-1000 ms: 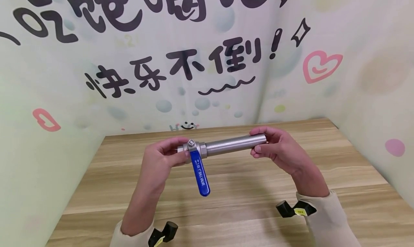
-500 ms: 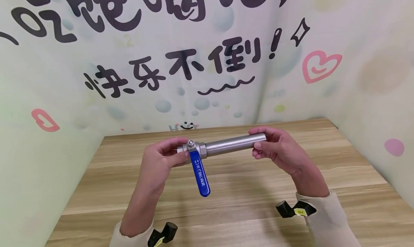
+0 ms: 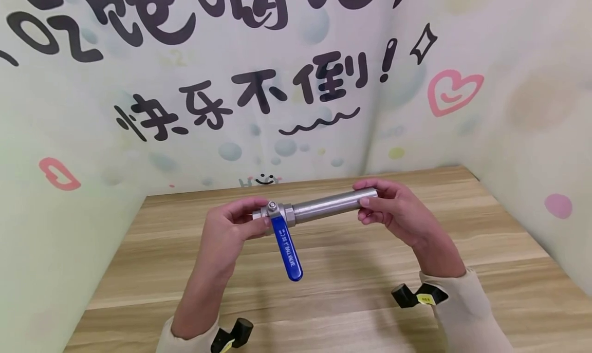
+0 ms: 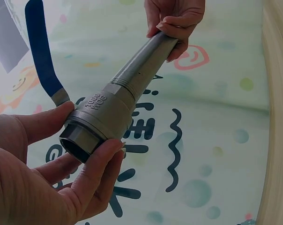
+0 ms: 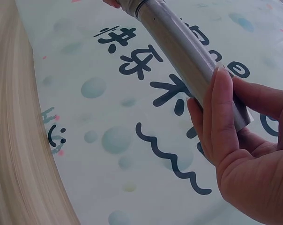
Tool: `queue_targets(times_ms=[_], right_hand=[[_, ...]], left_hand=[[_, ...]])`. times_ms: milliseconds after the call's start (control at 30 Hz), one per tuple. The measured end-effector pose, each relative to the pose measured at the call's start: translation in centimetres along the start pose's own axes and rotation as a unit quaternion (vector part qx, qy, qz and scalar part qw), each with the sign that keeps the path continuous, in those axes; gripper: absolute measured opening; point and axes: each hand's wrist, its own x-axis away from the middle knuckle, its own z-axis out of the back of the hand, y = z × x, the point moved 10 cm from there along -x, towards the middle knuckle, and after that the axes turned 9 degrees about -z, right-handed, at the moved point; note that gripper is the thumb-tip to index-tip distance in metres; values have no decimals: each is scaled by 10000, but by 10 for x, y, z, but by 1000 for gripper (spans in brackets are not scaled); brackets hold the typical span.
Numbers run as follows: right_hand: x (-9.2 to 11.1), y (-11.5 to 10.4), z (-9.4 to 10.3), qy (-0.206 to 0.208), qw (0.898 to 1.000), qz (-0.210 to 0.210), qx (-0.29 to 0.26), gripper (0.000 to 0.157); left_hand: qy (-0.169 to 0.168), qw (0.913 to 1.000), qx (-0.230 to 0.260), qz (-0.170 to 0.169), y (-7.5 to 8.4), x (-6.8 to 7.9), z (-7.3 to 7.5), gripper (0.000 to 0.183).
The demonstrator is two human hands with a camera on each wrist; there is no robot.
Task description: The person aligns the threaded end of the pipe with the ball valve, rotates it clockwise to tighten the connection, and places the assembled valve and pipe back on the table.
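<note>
Over the desk (image 3: 324, 291), short of its far edge, your left hand (image 3: 227, 228) pinches the valve (image 4: 105, 111) and your right hand (image 3: 401, 209) grips the pipe (image 3: 329, 206) near its free end; hold both in line.

Blue valve handle (image 3: 288, 250), silver pipe (image 3: 328, 206), wood-grained table (image 3: 305, 312), pink heart (image 3: 455, 92).

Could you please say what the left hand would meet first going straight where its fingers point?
The left hand would first meet the ball valve it grips; beyond that, probably the metal pipe.
</note>
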Motion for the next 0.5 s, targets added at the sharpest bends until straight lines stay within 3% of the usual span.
queue_targets(times_ms=[500], right_hand=[[-1,1,-1,-3,10000,-44,10,24]], left_hand=[[15,10000,-47,28,-1,0,2,26]])
